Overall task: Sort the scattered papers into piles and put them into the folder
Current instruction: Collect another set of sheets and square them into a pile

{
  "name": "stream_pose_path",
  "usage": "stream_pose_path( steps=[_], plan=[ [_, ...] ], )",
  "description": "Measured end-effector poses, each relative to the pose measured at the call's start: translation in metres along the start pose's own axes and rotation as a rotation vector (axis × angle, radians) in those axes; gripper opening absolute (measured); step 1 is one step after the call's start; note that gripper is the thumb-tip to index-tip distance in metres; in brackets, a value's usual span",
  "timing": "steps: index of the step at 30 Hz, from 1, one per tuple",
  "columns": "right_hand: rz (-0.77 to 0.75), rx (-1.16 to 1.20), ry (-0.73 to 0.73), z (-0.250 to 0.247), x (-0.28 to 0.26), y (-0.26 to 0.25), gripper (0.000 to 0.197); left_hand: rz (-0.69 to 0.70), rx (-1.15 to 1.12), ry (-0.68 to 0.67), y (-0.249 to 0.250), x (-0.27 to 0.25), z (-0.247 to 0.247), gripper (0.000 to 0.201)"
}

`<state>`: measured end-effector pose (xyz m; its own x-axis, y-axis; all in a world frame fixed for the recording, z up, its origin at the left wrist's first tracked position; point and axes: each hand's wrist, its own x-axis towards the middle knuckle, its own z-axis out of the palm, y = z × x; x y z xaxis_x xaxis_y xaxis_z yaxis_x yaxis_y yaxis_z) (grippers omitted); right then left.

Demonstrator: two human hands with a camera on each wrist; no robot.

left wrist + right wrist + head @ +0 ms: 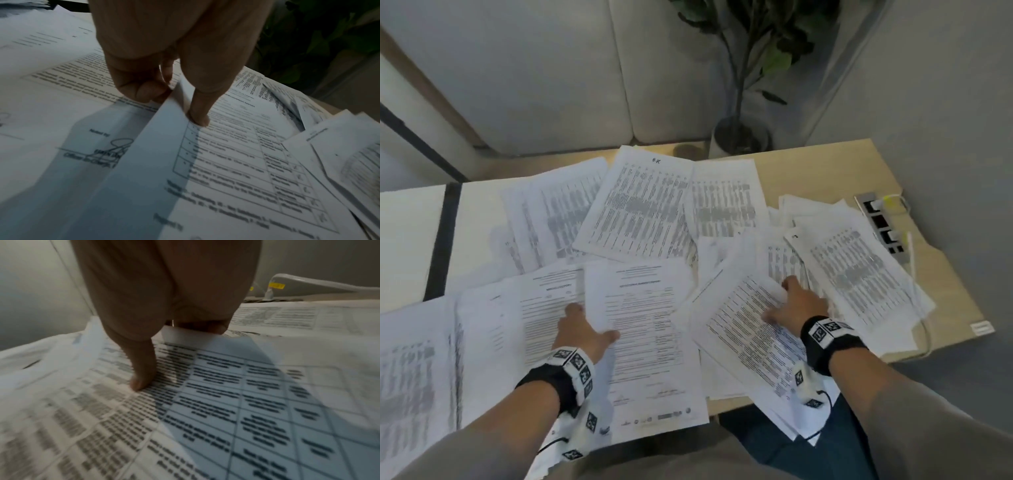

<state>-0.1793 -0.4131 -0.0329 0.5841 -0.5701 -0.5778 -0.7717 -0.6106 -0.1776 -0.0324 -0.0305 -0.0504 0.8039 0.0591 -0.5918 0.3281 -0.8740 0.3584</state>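
Printed papers lie scattered and overlapping across the wooden desk (pixel 822 156). My left hand (pixel 592 322) pinches the left edge of a report sheet (pixel 650 346) near the front middle. In the left wrist view the thumb (pixel 198 118) lies on top of that report sheet (pixel 226 162) and the curled fingers (pixel 141 91) sit beneath its lifted edge. My right hand (pixel 779 301) grips a sheet with a printed table (pixel 739 329) to the right. In the right wrist view its thumb (pixel 141 381) presses on that table sheet (pixel 226 402) and its fingers (pixel 201 326) curl under the far edge.
A socket strip (pixel 881 226) with a white cable (pixel 912 253) sits at the desk's right edge beside a thick paper heap (pixel 859 267). A potted plant (pixel 743 133) and a sofa (pixel 551 85) stand behind. Some sheets (pixel 780 411) overhang the near edge above my lap.
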Motion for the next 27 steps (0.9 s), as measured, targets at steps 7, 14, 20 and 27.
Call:
stream_pose_path(
  steps=[7,14,20,27],
  plan=[
    [-0.071,0.321,-0.003,-0.042,0.017,0.017,0.058,0.080,-0.060,0.083,0.016,-0.019,-0.032,0.042],
    [-0.113,0.480,0.050,-0.129,0.056,0.075,0.035,0.233,-0.285,0.114,0.043,-0.034,-0.119,0.051],
    [0.033,0.220,0.178,-0.148,0.110,0.124,0.037,0.339,-0.500,-0.194,0.103,-0.044,-0.067,0.036],
    [0.133,-0.098,0.107,-0.116,0.143,0.151,0.082,0.288,-0.303,-0.244,0.150,-0.056,0.086,0.033]
  ],
)
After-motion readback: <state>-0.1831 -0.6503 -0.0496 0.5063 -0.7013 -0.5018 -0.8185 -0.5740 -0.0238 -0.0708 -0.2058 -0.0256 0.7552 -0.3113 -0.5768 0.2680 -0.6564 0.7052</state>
